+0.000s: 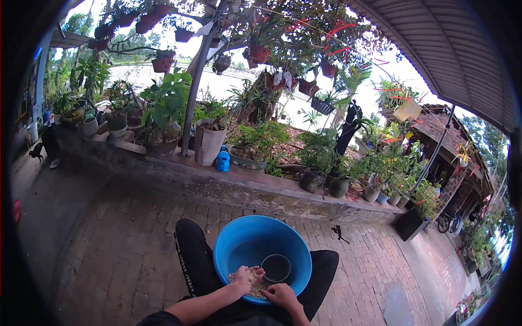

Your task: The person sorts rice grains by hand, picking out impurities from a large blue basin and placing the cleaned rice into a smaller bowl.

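A blue plastic tub (228, 239) rests between my legs. Small pale grain-like pieces (255, 299) lie in its near part; their exact kind is too small to tell. My left hand (244, 278) is inside the tub, palm turned up and fingers curled, with some of these pieces in it. Beside it, my right hand (281, 295) is at the near rim, its fingers pinched together near the pieces; what they hold is hidden. A round, see-through bowl (276, 267) sits in the tub just beyond both hands.
Brick paving (136, 244) surrounds me. Ahead runs a low ledge (244, 193) with potted plants, a tall pale planter (209, 144) and a small blue bottle-like object (223, 159). A black planter box (410, 224) stands to the right. Pots hang overhead.
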The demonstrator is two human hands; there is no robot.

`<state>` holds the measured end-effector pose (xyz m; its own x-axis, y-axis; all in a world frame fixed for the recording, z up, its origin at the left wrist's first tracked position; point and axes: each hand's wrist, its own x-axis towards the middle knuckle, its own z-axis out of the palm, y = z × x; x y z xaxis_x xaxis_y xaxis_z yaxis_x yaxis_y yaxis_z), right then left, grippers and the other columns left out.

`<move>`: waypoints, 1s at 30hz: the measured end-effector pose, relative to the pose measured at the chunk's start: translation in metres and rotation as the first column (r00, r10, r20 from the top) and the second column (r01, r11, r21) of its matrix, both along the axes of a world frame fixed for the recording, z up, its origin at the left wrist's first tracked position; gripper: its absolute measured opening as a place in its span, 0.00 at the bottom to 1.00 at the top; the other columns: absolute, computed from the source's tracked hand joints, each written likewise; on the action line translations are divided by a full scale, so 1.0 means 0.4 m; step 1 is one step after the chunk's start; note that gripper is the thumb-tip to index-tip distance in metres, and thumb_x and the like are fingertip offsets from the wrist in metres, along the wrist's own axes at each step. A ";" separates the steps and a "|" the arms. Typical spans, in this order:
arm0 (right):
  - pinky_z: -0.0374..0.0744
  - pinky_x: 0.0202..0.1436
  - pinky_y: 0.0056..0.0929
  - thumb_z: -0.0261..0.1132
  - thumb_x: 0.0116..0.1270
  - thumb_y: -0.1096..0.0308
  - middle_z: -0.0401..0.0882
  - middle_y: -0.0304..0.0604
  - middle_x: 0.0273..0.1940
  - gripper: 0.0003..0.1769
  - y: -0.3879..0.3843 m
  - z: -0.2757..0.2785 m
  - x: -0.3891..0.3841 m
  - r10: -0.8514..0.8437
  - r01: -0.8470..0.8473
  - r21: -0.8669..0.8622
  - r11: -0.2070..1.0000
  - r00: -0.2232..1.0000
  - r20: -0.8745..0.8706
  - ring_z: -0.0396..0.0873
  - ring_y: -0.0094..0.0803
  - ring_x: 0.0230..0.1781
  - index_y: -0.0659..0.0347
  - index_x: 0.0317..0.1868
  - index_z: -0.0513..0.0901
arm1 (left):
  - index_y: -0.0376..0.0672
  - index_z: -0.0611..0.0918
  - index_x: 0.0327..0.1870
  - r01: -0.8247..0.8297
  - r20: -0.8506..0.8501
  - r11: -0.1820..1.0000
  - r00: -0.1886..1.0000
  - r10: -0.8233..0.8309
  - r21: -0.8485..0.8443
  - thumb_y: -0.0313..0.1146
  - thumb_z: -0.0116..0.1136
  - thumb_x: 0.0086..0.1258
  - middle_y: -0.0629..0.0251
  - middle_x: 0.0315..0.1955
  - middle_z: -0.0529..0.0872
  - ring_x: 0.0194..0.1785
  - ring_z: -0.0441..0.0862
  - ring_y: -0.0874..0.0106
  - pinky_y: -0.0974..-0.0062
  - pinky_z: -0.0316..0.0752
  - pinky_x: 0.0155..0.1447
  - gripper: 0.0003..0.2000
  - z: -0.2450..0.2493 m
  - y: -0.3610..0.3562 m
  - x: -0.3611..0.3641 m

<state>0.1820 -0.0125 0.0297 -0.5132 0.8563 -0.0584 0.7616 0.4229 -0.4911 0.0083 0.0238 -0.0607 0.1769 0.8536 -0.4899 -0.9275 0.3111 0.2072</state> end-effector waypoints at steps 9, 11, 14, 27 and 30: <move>0.76 0.30 0.41 0.67 0.63 0.45 0.80 0.50 0.22 0.23 -0.005 0.003 -0.007 -0.009 0.010 -0.026 1.000 0.999 0.051 0.80 0.47 0.24 0.58 0.25 0.86 | 0.31 0.77 0.49 -0.010 -0.048 0.999 0.999 0.008 -0.044 0.39 0.31 0.74 0.47 0.41 0.86 0.45 0.85 0.53 0.62 0.83 0.48 0.22 0.006 -0.023 0.002; 0.77 0.31 0.42 0.67 0.62 0.45 0.81 0.50 0.22 0.23 -0.018 0.005 -0.010 -0.014 0.017 -0.047 0.999 0.997 0.076 0.81 0.47 0.25 0.58 0.25 0.87 | 0.30 0.76 0.50 0.008 -0.050 0.997 0.999 -0.012 -0.074 0.37 0.30 0.74 0.44 0.44 0.85 0.48 0.84 0.51 0.59 0.82 0.52 0.22 -0.001 -0.035 0.009; 0.78 0.32 0.42 0.67 0.62 0.46 0.81 0.50 0.23 0.22 -0.010 -0.005 -0.018 0.019 -0.019 -0.002 1.000 0.993 0.117 0.82 0.47 0.27 0.58 0.26 0.87 | 0.30 0.76 0.49 0.044 -0.114 0.993 0.992 -0.056 -0.112 0.38 0.29 0.75 0.45 0.44 0.85 0.48 0.84 0.51 0.59 0.82 0.52 0.22 -0.003 -0.032 0.015; 0.80 0.37 0.42 0.70 0.55 0.53 0.83 0.50 0.26 0.16 -0.006 0.040 0.018 0.051 -0.052 -0.046 0.998 0.999 -0.011 0.83 0.47 0.30 0.60 0.27 0.86 | 0.33 0.77 0.48 0.035 -0.005 0.994 0.999 -0.035 -0.099 0.38 0.31 0.73 0.48 0.40 0.85 0.46 0.84 0.53 0.63 0.83 0.48 0.21 0.009 -0.052 0.015; 0.80 0.37 0.40 0.71 0.53 0.53 0.83 0.50 0.25 0.16 -0.007 0.025 0.032 0.106 -0.104 -0.083 0.991 0.994 0.020 0.83 0.46 0.29 0.60 0.27 0.87 | 0.31 0.76 0.48 0.017 -0.033 0.995 0.999 -0.021 -0.102 0.38 0.31 0.73 0.48 0.40 0.85 0.45 0.84 0.53 0.61 0.83 0.49 0.21 -0.004 -0.068 0.019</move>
<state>0.1949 -0.0153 0.0398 -0.5972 0.7898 -0.1394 0.7273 0.4601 -0.5092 0.0158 -0.0036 -0.0621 0.1742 0.7957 -0.5800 -0.9141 0.3497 0.2052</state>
